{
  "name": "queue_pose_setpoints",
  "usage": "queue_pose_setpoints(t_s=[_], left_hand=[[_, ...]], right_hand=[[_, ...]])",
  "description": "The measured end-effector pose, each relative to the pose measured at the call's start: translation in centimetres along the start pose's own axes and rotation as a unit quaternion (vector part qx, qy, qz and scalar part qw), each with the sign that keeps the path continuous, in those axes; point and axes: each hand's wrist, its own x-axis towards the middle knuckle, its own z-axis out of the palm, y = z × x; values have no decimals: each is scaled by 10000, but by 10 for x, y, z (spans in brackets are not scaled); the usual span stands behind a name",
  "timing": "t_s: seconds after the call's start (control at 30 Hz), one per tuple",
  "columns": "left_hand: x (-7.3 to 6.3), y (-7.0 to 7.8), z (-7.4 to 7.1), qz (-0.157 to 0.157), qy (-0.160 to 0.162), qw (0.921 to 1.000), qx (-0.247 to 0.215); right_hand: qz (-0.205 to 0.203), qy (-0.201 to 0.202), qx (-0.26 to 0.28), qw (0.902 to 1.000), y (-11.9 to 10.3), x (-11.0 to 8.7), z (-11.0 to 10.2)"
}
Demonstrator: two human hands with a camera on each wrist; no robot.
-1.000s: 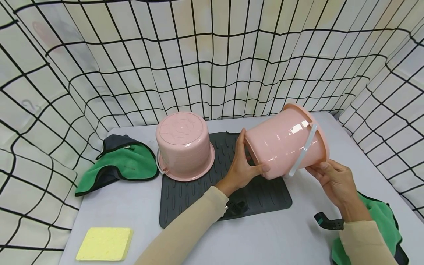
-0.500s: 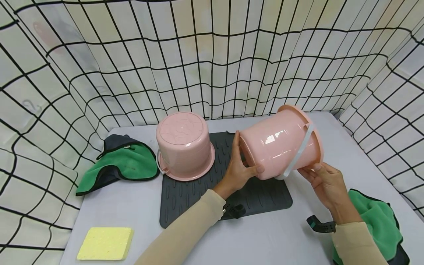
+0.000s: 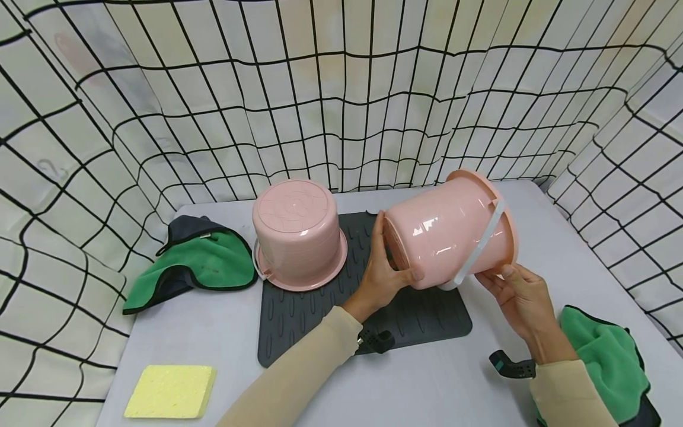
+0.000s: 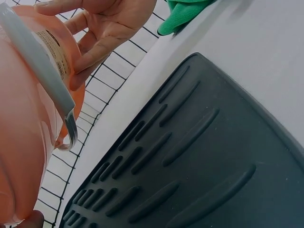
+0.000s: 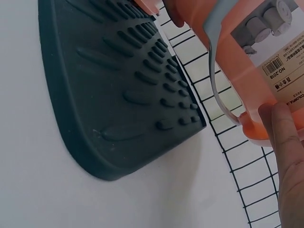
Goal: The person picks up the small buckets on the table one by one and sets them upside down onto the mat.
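Observation:
A pink plastic bucket [image 3: 443, 237] is held tilted on its side above the right half of a dark grey ridged mat [image 3: 320, 332], its mouth facing right. My left hand [image 3: 381, 276] grips its base, thumb in front and fingers behind. At the lower rim, my right hand [image 3: 525, 302] pinches the edge, fingers reaching under and inside. The pale handle [image 3: 482, 243] hangs across the bucket's side. A paper label [image 5: 280, 61] shows through the bucket's wall near the mouth in the right wrist view. Upside down on the mat's left side stands a second pink bucket [image 3: 294, 237].
A green and black cloth [image 3: 208, 261] lies at the table's left, another green cloth [image 3: 605, 350] by the right forearm. Near the front left is a yellow sponge [image 3: 171, 391]. Black wire grid [image 3: 368, 107] encloses the white table [image 3: 427, 385] at the back and sides.
Both hands have shifted slightly left with the held bucket, mostly in the first half second. The upside-down bucket, cloths and sponge have stayed put.

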Motion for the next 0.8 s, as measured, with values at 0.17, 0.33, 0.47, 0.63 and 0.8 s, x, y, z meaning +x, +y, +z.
queue_pose_setpoints(t_s=[0.17, 0.33, 0.47, 0.63, 0.8], left_hand=[[2, 1, -2, 6, 58, 9996, 262], [2, 2, -4, -25, 108, 9992, 386], [2, 1, -5, 48, 214, 9992, 325], [2, 1, -5, 76, 287, 9991, 315], [1, 0, -5, 125, 383, 9990, 189]], right_hand=[[44, -141, 38, 9999, 4, 1, 1], [113, -90, 43, 9999, 8, 1, 3], [160, -112, 70, 9998, 10, 1, 5], [202, -100, 76, 9997, 12, 1, 6], [193, -102, 177, 9996, 14, 1, 9]])
